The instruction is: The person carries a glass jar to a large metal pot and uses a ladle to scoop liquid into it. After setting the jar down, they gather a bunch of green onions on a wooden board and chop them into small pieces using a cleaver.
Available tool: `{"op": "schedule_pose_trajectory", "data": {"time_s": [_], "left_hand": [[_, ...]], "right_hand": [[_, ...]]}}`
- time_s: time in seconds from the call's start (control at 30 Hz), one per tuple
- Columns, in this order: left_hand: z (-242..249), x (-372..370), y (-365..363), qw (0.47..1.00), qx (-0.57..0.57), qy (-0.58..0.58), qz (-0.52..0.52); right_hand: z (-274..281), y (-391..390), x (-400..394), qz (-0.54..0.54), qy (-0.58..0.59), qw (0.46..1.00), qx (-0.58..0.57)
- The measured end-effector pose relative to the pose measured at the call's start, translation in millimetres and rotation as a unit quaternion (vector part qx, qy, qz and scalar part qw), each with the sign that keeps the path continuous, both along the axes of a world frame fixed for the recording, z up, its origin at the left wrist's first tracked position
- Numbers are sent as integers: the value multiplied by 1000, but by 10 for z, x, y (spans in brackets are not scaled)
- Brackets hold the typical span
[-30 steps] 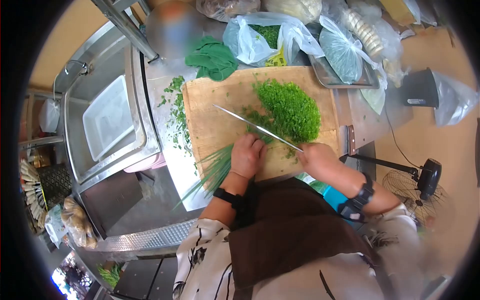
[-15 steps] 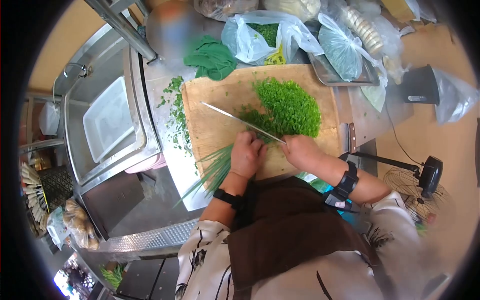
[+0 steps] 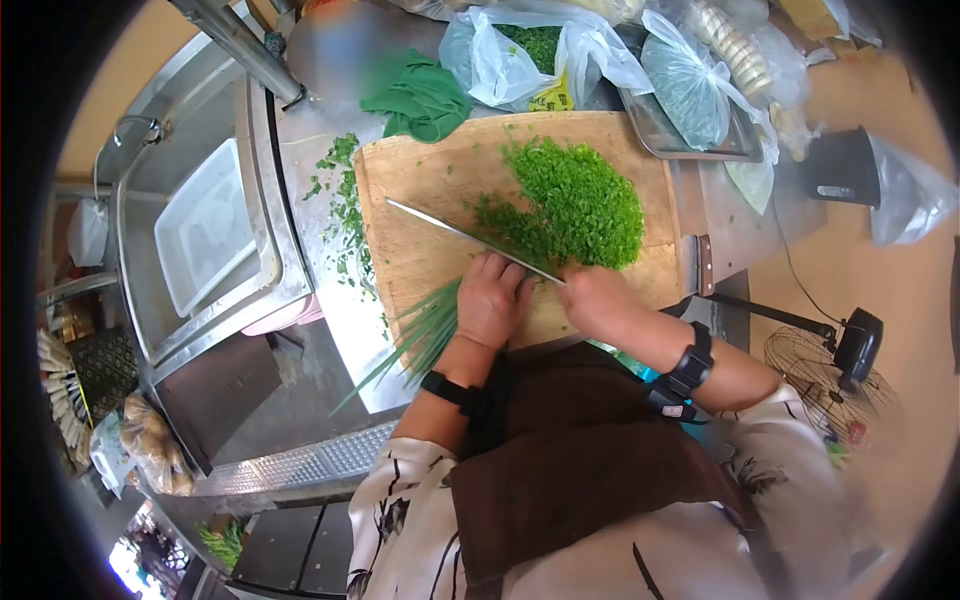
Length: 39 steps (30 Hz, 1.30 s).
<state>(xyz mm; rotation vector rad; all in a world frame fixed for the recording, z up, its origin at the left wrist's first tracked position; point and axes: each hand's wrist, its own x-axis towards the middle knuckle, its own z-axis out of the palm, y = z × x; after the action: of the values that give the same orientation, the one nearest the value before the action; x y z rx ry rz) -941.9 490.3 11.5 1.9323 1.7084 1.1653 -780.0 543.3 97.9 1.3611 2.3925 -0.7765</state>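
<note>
My right hand (image 3: 598, 305) is closed round the handle of a kitchen knife (image 3: 450, 228), whose long blade points up and to the left. Just below the blade, my left hand (image 3: 490, 305) presses with curled fingers on a bunch of green onions (image 3: 425, 325). Their long leaves trail off the lower left side of the wooden cutting board (image 3: 410, 190). Beyond the blade lies a big heap of chopped green onion (image 3: 585, 205). The handle itself is hidden inside my right fist.
Green scraps (image 3: 343, 220) lie left of the board. A green cloth (image 3: 420, 95) and an open plastic bag of chopped greens (image 3: 495, 60) are behind it. At right are a metal tray (image 3: 740, 140), a second knife (image 3: 706, 265) and a fan (image 3: 858, 350). The sink (image 3: 130, 260) is at left.
The view has shifted slightly, so the board and counter sit a little higher. The knife blade has moved slightly left. Both hands keep their grips.
</note>
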Motion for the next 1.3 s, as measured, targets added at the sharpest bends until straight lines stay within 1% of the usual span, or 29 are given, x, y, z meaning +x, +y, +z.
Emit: {"op": "schedule_pose_trajectory", "data": {"time_s": [0.03, 0.13, 0.23, 0.3, 0.37, 0.4, 0.47, 0.53, 0.63, 0.73, 0.83, 0.93, 0.97, 1.03, 1.07, 1.13, 1.2, 1.23, 1.3], "left_hand": [[-9, -1, -14, 1000, -5, 3, 0], [-17, -32, -60, 1000, -10, 10, -8], [-61, -26, -79, 1000, -5, 5, -1], [-83, -19, -61, 1000, 17, 0, 1], [-65, -11, -23, 998, 56, -7, 8], [-61, -8, -25, 999, 45, -8, 9], [-51, -10, -50, 1000, 20, -7, 9], [-23, -20, -46, 1000, 16, -6, 2], [23, -42, -52, 1000, 1, 0, -9], [-5, -64, -110, 1000, -9, -4, -20], [-85, -59, -110, 1000, -5, -24, -10], [-95, -50, -122, 999, 17, -35, -6], [-83, -52, -97, 999, 31, -36, -5], [-60, -52, -98, 999, 23, -36, -4], [-50, -53, -107, 999, 18, -36, -3], [-19, -47, -94, 999, 23, -35, 5], [-28, -25, -111, 999, 19, -33, 4], [-48, -28, -106, 999, 18, -29, 4], [-64, -33, -161, 1000, 13, -23, 1]], "right_hand": [[-37, 16, -56, 1, 30, 999, 17], [16, 46, 30, -5, 71, 997, 31], [383, -51, 169, -22, 11, 1000, 12], [627, -129, 316, 1, -13, 1000, 2], [698, -163, 354, 7, -40, 999, -11], [703, -168, 358, 4, -58, 998, -22], [589, -152, 340, 6, -74, 997, -36], [241, -94, 227, 13, -67, 997, -38], [148, -12, -44, -17, -18, 1000, -15], [63, -26, 58, -10, 34, 999, 5], [283, -119, 205, 9, 35, 999, 36], [678, -234, 329, 7, -16, 1000, 7], [738, -249, 342, 2, -31, 999, -6], [807, -252, 359, -4, -64, 997, -33], [742, -249, 352, 0, -68, 997, -33], [435, -239, 304, 10, -76, 997, -33], [85, -208, 136, 0, -45, 999, -18], [4, -145, 68, -2, -26, 1000, -6], [36, -101, 31, -10, 11, 1000, 7]]}}
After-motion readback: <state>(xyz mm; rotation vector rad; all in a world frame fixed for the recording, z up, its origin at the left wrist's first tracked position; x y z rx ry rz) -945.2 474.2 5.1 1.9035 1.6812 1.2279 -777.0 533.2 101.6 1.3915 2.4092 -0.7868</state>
